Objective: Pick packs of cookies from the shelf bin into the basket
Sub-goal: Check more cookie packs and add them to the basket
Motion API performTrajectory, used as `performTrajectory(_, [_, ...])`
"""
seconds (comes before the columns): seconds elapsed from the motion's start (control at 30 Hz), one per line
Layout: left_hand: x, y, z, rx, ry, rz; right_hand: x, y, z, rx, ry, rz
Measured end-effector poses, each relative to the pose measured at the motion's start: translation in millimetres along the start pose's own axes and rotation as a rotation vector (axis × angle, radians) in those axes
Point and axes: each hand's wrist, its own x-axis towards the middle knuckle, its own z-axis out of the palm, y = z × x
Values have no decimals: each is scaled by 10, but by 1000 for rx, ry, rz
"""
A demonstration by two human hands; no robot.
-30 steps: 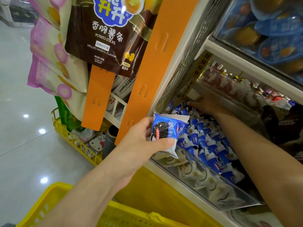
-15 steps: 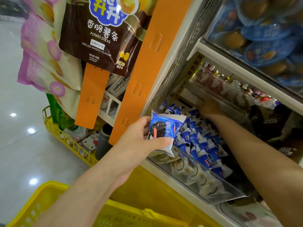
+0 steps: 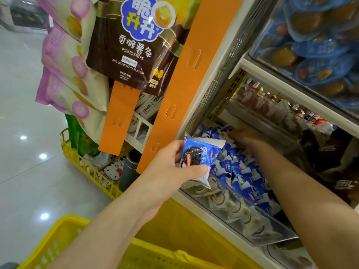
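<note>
Gathering is under way: the left hand pinches a pack, thumb across its front, just outside the bin, above the basket. The right hand lies deep among the packs; whether its fingers grip one I cannot tell. Next, probably: secure one, then lower both.

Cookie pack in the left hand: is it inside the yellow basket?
No, the left hand holds the cookie pack up at the shelf bin, above the basket.
</note>
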Motion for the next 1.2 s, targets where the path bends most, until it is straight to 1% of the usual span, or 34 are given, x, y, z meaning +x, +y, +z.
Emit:
performTrajectory(0.07, [7, -11, 15, -5, -5, -3, -2, 18, 32, 27, 1, -2])
performTrajectory(0.2, [2, -1, 44, -3, -6, -3, -70, -5, 35, -133, -2, -54])
performTrajectory(0.3, [-32, 32, 67, -17, 1, -2, -256, -103, 40, -189, 42, -142])
performTrajectory(0.37, [-64, 41, 85, -22, 7, -4, -469, -205, 43, -189, 105, -251])
performTrajectory(0.43, [-100, 30, 99, -29, 15, -5, -754, -302, 38, -128, 207, -380])
performTrajectory(0.5, [-149, -2, 114, -30, 28, -10, -1107, -359, 49, 11, 294, -534])
performTrajectory(0.57, [-210, -50, 128, -21, 40, -13, -1469, -356, 82, 159, 311, -657])
performTrajectory(0.63, [-275, -106, 138, 8, 51, -3, -1820, -296, 137, 234, 271, -724])
performTrajectory(0.7, [-342, -164, 136, 33, 58, 9, -2104, -189, 213, 229, 200, -750])
performTrajectory(0.8, [-458, -262, 78, 63, 57, 31, -2391, -7, 353, 204, 3, -660])
performTrajectory(0.87, [-539, -322, 23, 104, 49, 39, -2502, 84, 443, 326, -172, -608])
performTrajectory(0.9, [-575, -346, 1, 126, 40, 37, -2539, 111, 480, 410, -228, -589])
performTrajectory(1.0, [-647, -393, -10, 148, 12, 45, -2598, 183, 570, 531, -225, -549])
performTrajectory(1.1, [-677, -397, 18, 157, 63, 9, -2616, 275, 677, 594, -233, -516])
performTrajectory(1.17, [-681, -416, 26, 146, 120, -37, -2622, 334, 747, 566, -212, -549])
performTrajectory(1.2, [-678, -420, 31, 130, 146, -55, -2624, 359, 777, 526, -175, -584])
